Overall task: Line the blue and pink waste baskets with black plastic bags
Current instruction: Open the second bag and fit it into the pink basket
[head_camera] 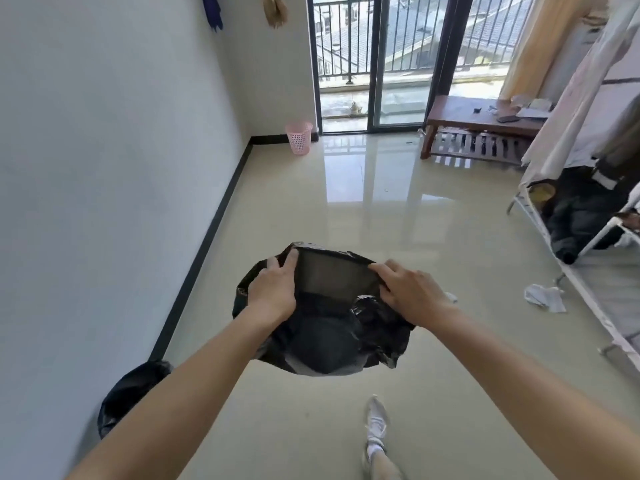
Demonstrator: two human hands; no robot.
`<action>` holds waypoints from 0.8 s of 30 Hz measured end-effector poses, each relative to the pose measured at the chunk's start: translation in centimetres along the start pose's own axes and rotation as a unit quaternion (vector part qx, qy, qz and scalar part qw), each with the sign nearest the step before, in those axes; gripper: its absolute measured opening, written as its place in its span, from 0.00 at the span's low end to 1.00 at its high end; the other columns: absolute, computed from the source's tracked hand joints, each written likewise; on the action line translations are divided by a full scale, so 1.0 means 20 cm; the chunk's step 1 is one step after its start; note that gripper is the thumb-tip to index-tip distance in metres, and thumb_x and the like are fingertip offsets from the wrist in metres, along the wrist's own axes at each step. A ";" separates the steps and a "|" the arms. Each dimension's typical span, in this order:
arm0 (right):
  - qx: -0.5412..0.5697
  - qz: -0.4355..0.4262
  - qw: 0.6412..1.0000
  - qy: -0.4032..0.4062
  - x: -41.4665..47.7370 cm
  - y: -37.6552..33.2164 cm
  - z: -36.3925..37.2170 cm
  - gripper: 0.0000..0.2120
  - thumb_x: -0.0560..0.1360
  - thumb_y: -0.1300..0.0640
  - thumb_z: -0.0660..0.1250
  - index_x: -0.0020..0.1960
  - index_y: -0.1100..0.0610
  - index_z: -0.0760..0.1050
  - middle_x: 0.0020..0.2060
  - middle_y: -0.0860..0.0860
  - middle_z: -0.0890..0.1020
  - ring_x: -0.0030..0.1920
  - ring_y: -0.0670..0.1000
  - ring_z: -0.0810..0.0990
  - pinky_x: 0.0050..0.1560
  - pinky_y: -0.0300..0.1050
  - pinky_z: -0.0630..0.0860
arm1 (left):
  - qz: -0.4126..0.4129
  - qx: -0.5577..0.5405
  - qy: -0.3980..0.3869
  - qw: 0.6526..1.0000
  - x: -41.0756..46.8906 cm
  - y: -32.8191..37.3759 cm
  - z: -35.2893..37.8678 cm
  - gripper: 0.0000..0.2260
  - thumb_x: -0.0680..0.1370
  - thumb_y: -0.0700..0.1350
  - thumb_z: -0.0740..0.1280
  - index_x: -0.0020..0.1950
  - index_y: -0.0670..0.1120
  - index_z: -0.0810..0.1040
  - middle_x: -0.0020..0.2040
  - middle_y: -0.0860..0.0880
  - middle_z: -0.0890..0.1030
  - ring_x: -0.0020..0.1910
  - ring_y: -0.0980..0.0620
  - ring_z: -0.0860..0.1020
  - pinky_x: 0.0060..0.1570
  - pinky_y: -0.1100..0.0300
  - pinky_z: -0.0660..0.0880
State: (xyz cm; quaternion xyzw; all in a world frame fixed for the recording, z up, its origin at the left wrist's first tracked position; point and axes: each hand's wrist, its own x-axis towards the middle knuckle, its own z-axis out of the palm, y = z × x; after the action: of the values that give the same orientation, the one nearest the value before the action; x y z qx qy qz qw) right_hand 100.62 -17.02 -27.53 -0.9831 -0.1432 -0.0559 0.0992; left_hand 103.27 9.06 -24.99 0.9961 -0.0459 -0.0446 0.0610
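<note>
I hold a black plastic bag (325, 337) in the air in front of me, its mouth pulled open between both hands. My left hand (273, 289) grips the left side of the bag's rim and my right hand (408, 292) grips the right side. A pink waste basket (299, 137) stands far off in the room's corner, by the wall and the balcony door, with no bag visible in it. At the lower left, against the wall, a basket covered with a black bag (133, 393) is partly hidden by my left arm.
A glossy tiled floor (346, 209) stretches ahead. A wooden low table (481, 124) stands at the back right by the glass balcony door (394, 64). A clothes rack with hanging garments (585, 188) lines the right side. Crumpled white paper (543, 297) lies on the floor. My white-shoed foot (375, 422) is below.
</note>
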 end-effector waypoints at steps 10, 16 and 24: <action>0.132 0.076 0.986 -0.068 1.51 0.72 0.10 0.24 0.76 0.62 0.54 0.71 0.48 0.68 0.63 0.51 0.77 0.61 0.57 0.76 0.60 0.52 0.73 | 0.043 0.066 0.053 0.995 1.51 0.09 -0.09 0.27 0.71 0.39 0.60 0.71 0.48 0.68 0.54 0.47 0.77 0.53 0.45 0.73 0.52 0.53 0.69; 0.158 -0.025 0.986 -0.041 2.36 0.83 0.10 0.25 0.76 0.64 0.55 0.68 0.45 0.71 0.57 0.46 0.76 0.53 0.56 0.78 0.53 0.52 0.76 | 0.013 -0.016 0.197 0.980 2.27 -0.03 -0.12 0.23 0.72 0.50 0.69 0.65 0.45 0.72 0.54 0.44 0.73 0.52 0.42 0.72 0.53 0.47 0.71; 0.154 -0.081 0.985 0.014 3.59 1.04 0.26 0.19 0.78 0.64 0.57 0.62 0.49 0.77 0.57 0.47 0.78 0.48 0.55 0.81 0.47 0.50 0.77 | -0.030 -0.107 0.096 0.989 3.53 -0.26 -0.08 0.11 0.73 0.48 0.65 0.55 0.53 0.79 0.46 0.50 0.83 0.47 0.44 0.79 0.41 0.56 0.69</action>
State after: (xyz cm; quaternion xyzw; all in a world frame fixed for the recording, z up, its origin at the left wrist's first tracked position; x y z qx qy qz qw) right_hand 175.54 -16.09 -26.48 -0.9405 -0.2274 -0.0544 0.2465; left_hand 174.00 7.57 -29.90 0.9845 -0.0048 0.0452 0.1695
